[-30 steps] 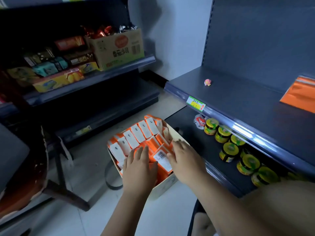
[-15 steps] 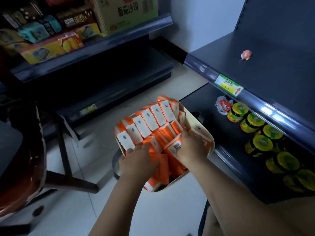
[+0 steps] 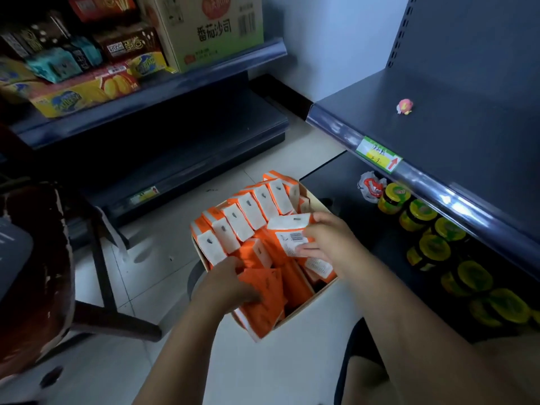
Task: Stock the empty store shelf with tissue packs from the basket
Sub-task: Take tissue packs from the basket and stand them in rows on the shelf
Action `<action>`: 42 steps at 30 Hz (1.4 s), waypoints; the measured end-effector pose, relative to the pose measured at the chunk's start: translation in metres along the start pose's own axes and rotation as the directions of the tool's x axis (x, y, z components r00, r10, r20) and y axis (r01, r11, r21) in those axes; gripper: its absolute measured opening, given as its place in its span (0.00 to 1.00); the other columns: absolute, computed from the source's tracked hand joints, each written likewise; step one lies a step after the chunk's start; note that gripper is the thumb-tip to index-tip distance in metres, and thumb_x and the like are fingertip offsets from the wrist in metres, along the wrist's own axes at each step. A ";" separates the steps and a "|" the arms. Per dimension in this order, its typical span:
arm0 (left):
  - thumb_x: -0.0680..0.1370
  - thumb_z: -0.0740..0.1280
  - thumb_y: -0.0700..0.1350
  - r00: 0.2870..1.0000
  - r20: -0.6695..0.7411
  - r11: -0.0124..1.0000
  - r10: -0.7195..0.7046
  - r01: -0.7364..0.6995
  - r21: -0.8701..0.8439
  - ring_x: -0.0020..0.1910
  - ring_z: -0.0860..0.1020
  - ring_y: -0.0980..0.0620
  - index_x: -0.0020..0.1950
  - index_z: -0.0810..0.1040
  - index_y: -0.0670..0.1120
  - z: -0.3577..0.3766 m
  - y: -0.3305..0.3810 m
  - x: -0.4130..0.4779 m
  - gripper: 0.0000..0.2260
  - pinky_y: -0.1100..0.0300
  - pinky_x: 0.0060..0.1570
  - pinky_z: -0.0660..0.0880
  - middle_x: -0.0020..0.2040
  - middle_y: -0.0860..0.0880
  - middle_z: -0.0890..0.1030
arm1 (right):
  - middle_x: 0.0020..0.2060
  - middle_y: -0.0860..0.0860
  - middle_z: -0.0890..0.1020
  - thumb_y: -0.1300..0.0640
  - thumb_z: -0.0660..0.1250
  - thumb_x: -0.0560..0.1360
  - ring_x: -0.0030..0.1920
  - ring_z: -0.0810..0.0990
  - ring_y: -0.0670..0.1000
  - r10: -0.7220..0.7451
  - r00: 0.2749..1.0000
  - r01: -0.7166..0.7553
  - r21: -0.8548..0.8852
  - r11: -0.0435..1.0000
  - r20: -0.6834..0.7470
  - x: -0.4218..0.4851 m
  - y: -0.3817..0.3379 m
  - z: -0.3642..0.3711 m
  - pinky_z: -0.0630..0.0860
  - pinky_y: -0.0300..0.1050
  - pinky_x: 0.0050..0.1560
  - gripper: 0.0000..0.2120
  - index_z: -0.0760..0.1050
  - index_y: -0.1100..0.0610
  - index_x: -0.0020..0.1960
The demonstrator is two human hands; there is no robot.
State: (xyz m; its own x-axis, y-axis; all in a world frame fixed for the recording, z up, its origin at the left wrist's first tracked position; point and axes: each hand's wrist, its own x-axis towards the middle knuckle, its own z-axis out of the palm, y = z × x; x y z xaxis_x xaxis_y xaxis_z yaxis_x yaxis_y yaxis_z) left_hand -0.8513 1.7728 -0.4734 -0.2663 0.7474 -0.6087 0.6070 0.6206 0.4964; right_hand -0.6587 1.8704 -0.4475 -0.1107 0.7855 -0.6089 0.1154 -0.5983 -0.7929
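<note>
**Item:** tissue packs (image 3: 248,211), orange film wrap with white ends. Many stand in rows in the basket (image 3: 304,308), which sits on the floor at the centre of our view. We see none on the shelf (image 3: 438,127) yet. It lies at 2 o'clock from the basket and carries only a small pink thing (image 3: 404,106), with a price tag (image 3: 378,154) on its front rail.

**Hands:** our left hand (image 3: 228,285) grips an orange pack (image 3: 263,290) at 6 o'clock in the basket, fingers curled over it. Our right hand (image 3: 333,241) pinches a labelled pack (image 3: 292,229) at 3 o'clock. That pack lies tilted across its neighbours, barcode up.

**Handling, as we judge it:** light, soft and squashable, not fragile. The film looks slick, so a loose pinch may let a pack slide out. We take hold across the broad faces near the middle, thumb opposite fingers. Several pressed together between both hands should carry as a block, though the middle ones may drop.

**Nearby:** jars (image 3: 420,211) at 3 o'clock, on the level below the shelf.
</note>
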 end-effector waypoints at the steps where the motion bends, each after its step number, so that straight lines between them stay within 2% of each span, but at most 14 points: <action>1: 0.69 0.81 0.49 0.999 -0.032 0.993 -0.014 0.010 -0.116 0.56 0.77 0.47 0.67 0.74 0.53 0.000 0.000 -0.001 0.29 0.46 0.58 0.81 0.58 0.51 0.76 | 0.53 0.62 0.84 0.65 0.65 0.81 0.49 0.86 0.65 -0.008 1.000 0.007 0.084 0.996 0.007 -0.005 -0.003 -0.004 0.85 0.55 0.49 0.07 0.78 0.55 0.49; 4: 0.68 0.82 0.46 0.990 -0.142 0.904 -0.019 -0.043 -0.425 0.52 0.80 0.48 0.60 0.79 0.54 -0.003 0.005 -0.007 0.24 0.45 0.55 0.81 0.57 0.51 0.80 | 0.45 0.58 0.87 0.53 0.70 0.80 0.44 0.88 0.59 -0.079 0.997 0.081 0.102 0.991 -0.025 -0.021 -0.009 -0.019 0.84 0.54 0.53 0.06 0.81 0.56 0.51; 8: 0.72 0.81 0.43 0.979 -0.194 0.720 0.063 -0.179 -0.670 0.52 0.84 0.45 0.65 0.78 0.55 -0.003 0.028 -0.030 0.24 0.45 0.49 0.85 0.58 0.50 0.82 | 0.47 0.53 0.88 0.59 0.73 0.76 0.46 0.87 0.54 -0.292 0.950 0.286 -0.063 0.956 -0.113 -0.046 -0.012 -0.038 0.84 0.52 0.47 0.05 0.85 0.51 0.51; 12: 0.73 0.79 0.38 0.956 -0.247 0.561 0.159 -0.293 -0.775 0.47 0.87 0.41 0.62 0.81 0.48 -0.003 0.064 -0.057 0.19 0.44 0.47 0.85 0.54 0.41 0.87 | 0.62 0.40 0.79 0.70 0.69 0.71 0.50 0.82 0.35 -0.475 0.858 0.487 0.015 0.873 -0.197 -0.078 -0.035 -0.061 0.82 0.43 0.51 0.40 0.68 0.38 0.74; 14: 0.74 0.77 0.36 0.937 -0.256 0.472 0.238 -0.341 -0.813 0.46 0.87 0.42 0.60 0.82 0.43 -0.004 0.093 -0.074 0.15 0.51 0.43 0.84 0.52 0.37 0.87 | 0.67 0.42 0.74 0.71 0.71 0.66 0.56 0.81 0.40 -0.491 0.824 0.536 0.107 0.837 -0.283 -0.097 -0.057 -0.085 0.80 0.53 0.61 0.54 0.54 0.36 0.80; 16: 0.74 0.74 0.33 0.909 -0.246 0.380 0.336 -0.370 -0.848 0.42 0.87 0.44 0.58 0.82 0.40 0.001 0.126 -0.095 0.13 0.55 0.39 0.83 0.49 0.37 0.87 | 0.63 0.51 0.78 0.73 0.68 0.64 0.54 0.84 0.55 -0.465 0.827 0.538 0.204 0.818 -0.317 -0.117 -0.076 -0.123 0.78 0.63 0.60 0.57 0.50 0.36 0.81; 18: 0.73 0.73 0.30 0.855 -0.207 0.336 0.475 -0.394 -0.856 0.39 0.86 0.46 0.59 0.83 0.40 0.011 0.165 -0.116 0.15 0.54 0.38 0.83 0.46 0.40 0.87 | 0.50 0.55 0.82 0.75 0.66 0.64 0.49 0.84 0.57 -0.457 0.821 0.538 0.200 0.819 -0.342 -0.142 -0.084 -0.172 0.79 0.60 0.59 0.52 0.56 0.44 0.81; 22: 0.66 0.78 0.30 0.747 -0.170 0.346 0.643 -0.481 -0.806 0.50 0.85 0.44 0.65 0.82 0.47 0.052 0.245 -0.145 0.28 0.46 0.55 0.81 0.52 0.45 0.87 | 0.54 0.58 0.84 0.76 0.65 0.70 0.56 0.85 0.57 -0.481 0.820 0.552 0.204 0.809 -0.311 -0.195 -0.074 -0.266 0.81 0.54 0.60 0.33 0.71 0.59 0.73; 24: 0.63 0.80 0.34 0.718 -0.138 0.337 0.682 -0.476 -0.813 0.51 0.86 0.47 0.67 0.80 0.47 0.079 0.284 -0.159 0.33 0.50 0.51 0.83 0.54 0.47 0.87 | 0.53 0.58 0.85 0.76 0.63 0.74 0.55 0.85 0.57 -0.513 0.799 0.583 0.195 0.788 -0.315 -0.217 -0.060 -0.310 0.82 0.51 0.55 0.23 0.78 0.61 0.65; 26: 0.68 0.80 0.36 0.681 -0.055 0.330 0.731 -0.423 -0.844 0.45 0.86 0.48 0.65 0.80 0.43 0.110 0.320 -0.177 0.26 0.52 0.42 0.83 0.52 0.45 0.86 | 0.53 0.55 0.87 0.72 0.66 0.76 0.53 0.86 0.54 -0.511 0.777 0.602 0.197 0.774 -0.367 -0.240 -0.040 -0.352 0.81 0.48 0.52 0.19 0.80 0.59 0.64; 29: 0.79 0.72 0.40 0.581 0.089 0.383 0.809 -0.407 -0.829 0.44 0.85 0.47 0.60 0.82 0.43 0.170 0.369 -0.202 0.10 0.49 0.48 0.84 0.51 0.41 0.87 | 0.57 0.52 0.87 0.65 0.69 0.78 0.54 0.86 0.53 -0.470 0.735 0.613 0.183 0.768 -0.489 -0.268 0.001 -0.409 0.81 0.50 0.53 0.17 0.80 0.52 0.65; 33: 0.81 0.71 0.45 0.478 0.210 0.468 0.853 -0.520 -0.715 0.51 0.86 0.47 0.62 0.83 0.46 0.247 0.420 -0.223 0.10 0.51 0.53 0.83 0.54 0.44 0.88 | 0.53 0.54 0.87 0.64 0.70 0.78 0.48 0.86 0.51 -0.368 0.633 0.617 0.156 0.772 -0.680 -0.290 0.045 -0.470 0.82 0.49 0.48 0.15 0.81 0.55 0.63; 37: 0.80 0.73 0.48 0.499 0.181 0.471 0.848 -0.550 -0.690 0.42 0.86 0.54 0.54 0.85 0.47 0.313 0.452 -0.238 0.07 0.60 0.43 0.80 0.44 0.51 0.88 | 0.49 0.53 0.86 0.65 0.71 0.78 0.47 0.84 0.50 -0.325 0.502 0.601 0.053 0.797 -0.801 -0.303 0.057 -0.520 0.83 0.45 0.45 0.10 0.81 0.55 0.57; 42: 0.78 0.75 0.43 0.478 0.177 0.448 0.860 -0.543 -0.710 0.38 0.83 0.55 0.51 0.82 0.48 0.359 0.471 -0.255 0.04 0.59 0.42 0.78 0.41 0.51 0.86 | 0.46 0.50 0.86 0.70 0.70 0.77 0.40 0.84 0.44 -0.376 0.450 0.525 -0.101 0.845 -0.810 -0.332 0.076 -0.582 0.82 0.40 0.41 0.13 0.81 0.57 0.57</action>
State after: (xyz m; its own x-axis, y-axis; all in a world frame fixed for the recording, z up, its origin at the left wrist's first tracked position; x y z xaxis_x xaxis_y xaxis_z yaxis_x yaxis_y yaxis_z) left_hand -0.2289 1.7891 -0.3068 0.5271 0.8494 0.0264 -0.1153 0.0407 0.9925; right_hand -0.0390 1.6565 -0.2914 0.7062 0.7067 0.0439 0.1391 -0.0777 -0.9872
